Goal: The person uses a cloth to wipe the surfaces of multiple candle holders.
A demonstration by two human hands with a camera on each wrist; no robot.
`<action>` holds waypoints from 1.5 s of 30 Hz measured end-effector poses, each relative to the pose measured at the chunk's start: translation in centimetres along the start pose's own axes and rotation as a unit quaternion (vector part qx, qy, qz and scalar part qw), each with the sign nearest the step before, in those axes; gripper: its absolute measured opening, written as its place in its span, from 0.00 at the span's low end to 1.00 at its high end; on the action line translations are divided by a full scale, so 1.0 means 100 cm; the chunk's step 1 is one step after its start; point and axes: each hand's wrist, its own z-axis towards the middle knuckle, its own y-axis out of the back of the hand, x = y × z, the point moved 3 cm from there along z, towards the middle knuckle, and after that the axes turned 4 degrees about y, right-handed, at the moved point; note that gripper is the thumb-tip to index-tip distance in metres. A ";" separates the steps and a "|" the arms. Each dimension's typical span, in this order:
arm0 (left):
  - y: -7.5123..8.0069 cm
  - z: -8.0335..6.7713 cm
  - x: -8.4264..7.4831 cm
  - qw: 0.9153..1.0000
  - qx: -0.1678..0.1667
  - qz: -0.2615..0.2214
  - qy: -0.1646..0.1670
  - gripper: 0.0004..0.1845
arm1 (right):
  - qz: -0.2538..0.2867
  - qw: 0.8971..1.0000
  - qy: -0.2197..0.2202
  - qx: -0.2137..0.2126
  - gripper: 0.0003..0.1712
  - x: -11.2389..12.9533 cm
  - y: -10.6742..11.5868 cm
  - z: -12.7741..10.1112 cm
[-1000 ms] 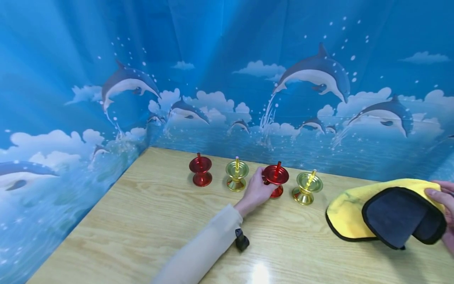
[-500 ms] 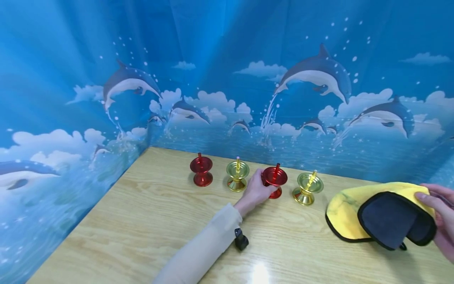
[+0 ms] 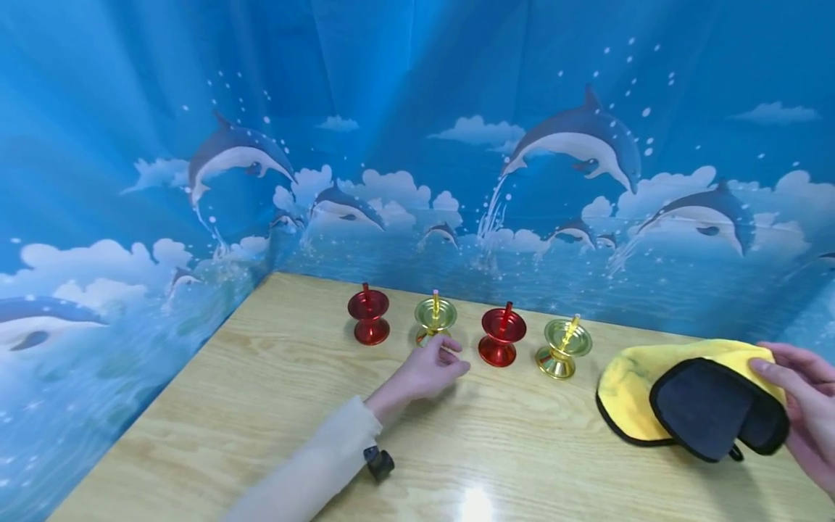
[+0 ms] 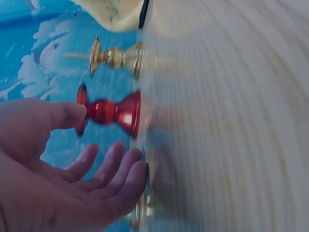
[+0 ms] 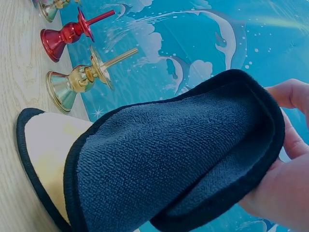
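My left hand hovers low over the table with loosely bent fingers and nothing in them. It is in front of a gold candle holder and partly hides its base. Just right of the fingers stands a red candle holder; in the left wrist view the thumb overlaps the dish of the red holder. At the right, my right hand pinches the edge of a cloth, yellow outside, dark grey inside, with black trim. Its far end droops to the table, and the grey inside faces the right wrist camera.
Another red candle holder stands at the left end of the row, and another gold one at the right end, beside the cloth. Each has an upright stem in its dish. A blue dolphin-print curtain hangs behind the wooden table.
My left hand has let go of the red candle holder in the middle and drawn back left. My right hand, still pinching the cloth, has moved slightly left.
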 end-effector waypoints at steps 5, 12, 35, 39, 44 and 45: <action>0.026 -0.004 0.013 0.999 -0.026 0.019 0.023 0.22 | -0.004 1.000 0.009 -0.001 0.23 0.000 -0.002 0.000; 0.042 0.005 0.017 0.995 -0.090 -0.015 0.028 0.33 | -0.015 1.000 0.023 -0.010 0.23 0.001 -0.008 -0.002; 0.031 0.041 0.016 0.977 -0.174 -0.121 0.014 0.29 | -0.038 0.999 -0.007 -0.035 0.20 -0.006 -0.019 -0.008; 0.030 0.044 0.017 0.975 -0.189 -0.116 0.012 0.25 | -0.049 0.997 -0.035 -0.046 0.19 -0.008 -0.025 -0.011; 0.029 0.041 0.016 0.979 -0.172 -0.106 -0.020 0.26 | -0.054 0.997 -0.039 -0.033 0.20 -0.007 -0.034 -0.016; 0.029 0.040 0.016 0.981 -0.163 -0.100 -0.027 0.26 | -0.055 0.997 -0.038 -0.027 0.20 -0.008 -0.036 -0.017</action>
